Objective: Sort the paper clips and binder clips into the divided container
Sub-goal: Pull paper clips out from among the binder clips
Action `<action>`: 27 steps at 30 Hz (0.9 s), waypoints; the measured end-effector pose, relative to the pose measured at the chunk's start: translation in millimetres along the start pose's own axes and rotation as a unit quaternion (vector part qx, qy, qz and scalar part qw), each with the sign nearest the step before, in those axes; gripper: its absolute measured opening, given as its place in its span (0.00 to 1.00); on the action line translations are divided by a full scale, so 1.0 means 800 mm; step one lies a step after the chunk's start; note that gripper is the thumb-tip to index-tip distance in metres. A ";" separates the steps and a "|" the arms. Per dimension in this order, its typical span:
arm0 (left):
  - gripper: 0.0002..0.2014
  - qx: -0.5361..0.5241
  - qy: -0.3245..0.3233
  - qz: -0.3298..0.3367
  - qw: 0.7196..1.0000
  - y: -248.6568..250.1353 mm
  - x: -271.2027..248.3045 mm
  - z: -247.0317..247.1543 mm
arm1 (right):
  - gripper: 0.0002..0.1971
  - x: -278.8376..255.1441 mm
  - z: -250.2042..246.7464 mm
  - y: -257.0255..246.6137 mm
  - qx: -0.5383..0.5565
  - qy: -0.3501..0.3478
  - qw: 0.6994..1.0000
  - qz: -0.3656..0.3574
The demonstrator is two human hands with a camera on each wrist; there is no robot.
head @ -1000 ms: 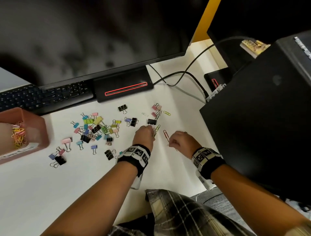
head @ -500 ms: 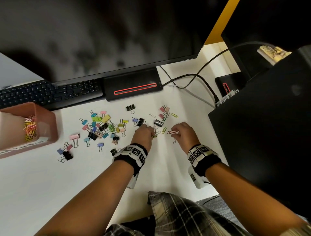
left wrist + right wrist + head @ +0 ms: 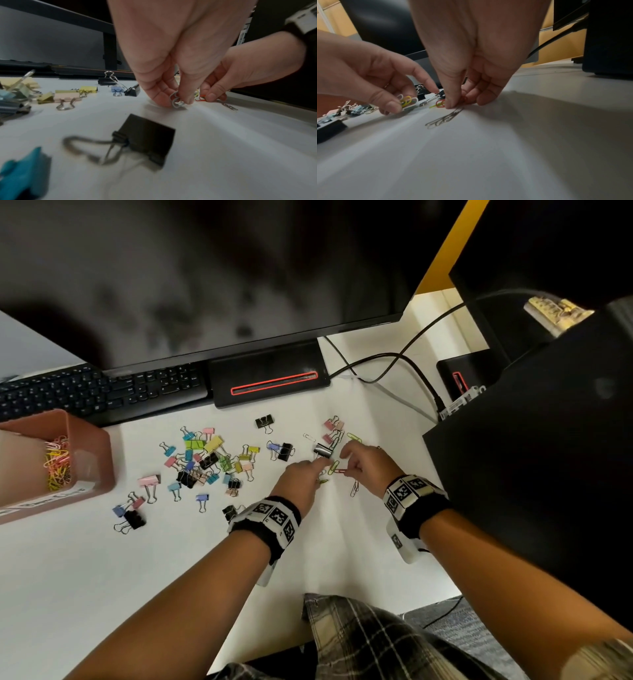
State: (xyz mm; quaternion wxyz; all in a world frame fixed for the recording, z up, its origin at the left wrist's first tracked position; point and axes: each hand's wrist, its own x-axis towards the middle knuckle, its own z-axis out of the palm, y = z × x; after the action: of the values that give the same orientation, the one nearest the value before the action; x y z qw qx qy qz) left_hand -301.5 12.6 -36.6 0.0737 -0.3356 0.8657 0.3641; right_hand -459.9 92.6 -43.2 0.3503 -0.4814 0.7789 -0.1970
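Colourful binder clips [image 3: 212, 457] lie scattered on the white desk [image 3: 102, 577]. My left hand [image 3: 320, 469] pinches a small bunch of white, yellow and green paper clips [image 3: 407, 101] low on the desk, just in front of a black binder clip [image 3: 323, 451]. Beside it my right hand [image 3: 346, 465] pinches a red paper clip [image 3: 441, 103] between thumb and fingers, against the desk. Silver paper clips [image 3: 354, 488] lie just below the right hand. The terracotta divided container [image 3: 99, 460] stands at the far left with several paper clips [image 3: 56, 463] inside.
A monitor base [image 3: 270, 374] and a keyboard [image 3: 96, 392] run along the back. A black computer case [image 3: 534, 474] walls off the right side, with cables [image 3: 394, 361] behind the hands. A black binder clip [image 3: 145, 139] lies close under my left wrist.
Both hands have moved a little forward toward the black binder clip. My right hand's fingers have come onto the red paper clip that lay between the hands.
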 end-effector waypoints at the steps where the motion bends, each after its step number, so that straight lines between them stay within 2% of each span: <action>1: 0.23 0.006 0.002 -0.004 1.000 0.000 0.003 0.001 | 0.14 0.004 -0.002 -0.001 0.000 -0.001 1.000 -0.004; 3: 0.21 0.012 0.016 -0.022 1.000 -0.003 0.006 0.002 | 0.20 0.015 -0.007 -0.005 -0.002 0.009 1.000 -0.018; 5: 0.17 0.012 0.030 -0.039 0.999 -0.006 0.008 0.002 | 0.21 0.027 -0.009 -0.010 -0.012 0.017 0.999 -0.031; 10: 0.08 0.019 0.032 -0.049 0.998 -0.015 0.014 -0.003 | 0.07 0.042 -0.010 -0.014 -0.048 0.020 0.999 -0.016; 12: 0.06 0.028 0.030 -0.049 0.998 -0.015 0.016 -0.005 | 0.04 0.040 -0.008 -0.010 -0.052 0.028 0.998 -0.017; 19: 0.08 0.051 0.019 -0.057 0.997 -0.010 0.018 -0.004 | 0.02 0.020 -0.005 -0.002 -0.048 0.025 0.998 -0.037; 25: 0.10 0.058 0.006 -0.066 0.996 -0.011 0.020 -0.003 | 0.03 0.018 -0.020 0.014 0.000 0.082 0.997 0.002; 27: 0.11 0.059 0.004 -0.064 0.996 -0.011 0.021 -0.003 | 0.02 0.027 -0.025 0.013 -0.018 0.071 0.997 0.007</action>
State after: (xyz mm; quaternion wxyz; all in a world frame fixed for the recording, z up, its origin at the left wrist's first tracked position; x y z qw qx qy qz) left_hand -308.5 -2.4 -45.7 0.1131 -0.3866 0.8628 0.3055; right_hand -487.5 77.3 -44.0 0.2870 -0.4674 0.8083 -0.2140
